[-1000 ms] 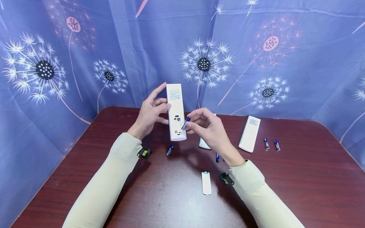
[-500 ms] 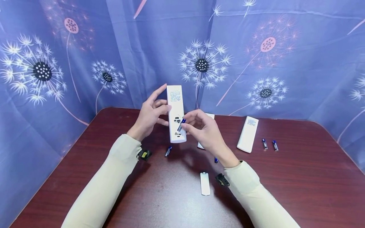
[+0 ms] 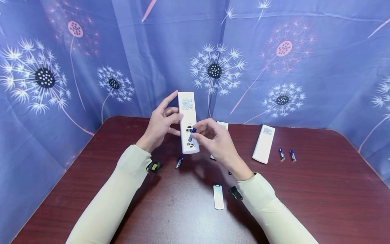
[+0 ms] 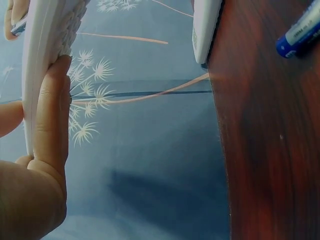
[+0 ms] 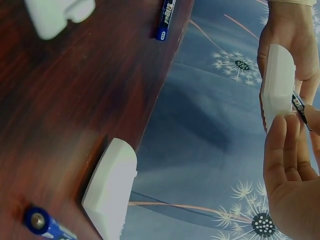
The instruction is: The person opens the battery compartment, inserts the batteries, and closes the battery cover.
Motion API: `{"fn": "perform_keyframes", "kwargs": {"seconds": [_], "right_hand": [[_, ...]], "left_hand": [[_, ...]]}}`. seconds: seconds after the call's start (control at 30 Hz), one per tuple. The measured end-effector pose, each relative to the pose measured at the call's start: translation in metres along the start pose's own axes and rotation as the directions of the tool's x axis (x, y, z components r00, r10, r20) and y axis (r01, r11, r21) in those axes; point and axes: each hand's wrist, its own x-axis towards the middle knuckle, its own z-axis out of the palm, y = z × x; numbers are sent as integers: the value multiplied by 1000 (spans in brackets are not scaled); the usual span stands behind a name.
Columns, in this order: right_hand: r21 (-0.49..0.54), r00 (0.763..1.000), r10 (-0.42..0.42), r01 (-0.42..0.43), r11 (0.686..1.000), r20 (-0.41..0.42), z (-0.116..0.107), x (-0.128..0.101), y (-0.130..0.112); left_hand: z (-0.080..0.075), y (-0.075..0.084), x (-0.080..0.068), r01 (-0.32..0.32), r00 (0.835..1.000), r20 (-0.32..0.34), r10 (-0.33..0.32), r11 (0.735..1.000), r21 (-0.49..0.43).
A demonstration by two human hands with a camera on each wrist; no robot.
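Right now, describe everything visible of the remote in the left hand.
The remote is long, white and plastic-looking, held nearly upright with its back toward the head camera. Fine print marks the upper back; below, the battery compartment is uncovered. Bumps show on its front in the left wrist view. The left hand grips its side; the right hand holds a battery at the compartment.

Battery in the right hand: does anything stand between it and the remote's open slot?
Nothing visible does. In the head view the battery is tilted at the open slot of the remote, pinched by the right hand; the loose cover lies apart on the table.
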Motion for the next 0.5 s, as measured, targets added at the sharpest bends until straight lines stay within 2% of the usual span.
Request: {"fn": "perform_keyframes", "kwargs": {"seconds": [0.5], "right_hand": [[-62,1000,6,-6,998,13,3,1,1]], "left_hand": [[1,-2,0,-6,1000,3,6,1000,-16]]}}
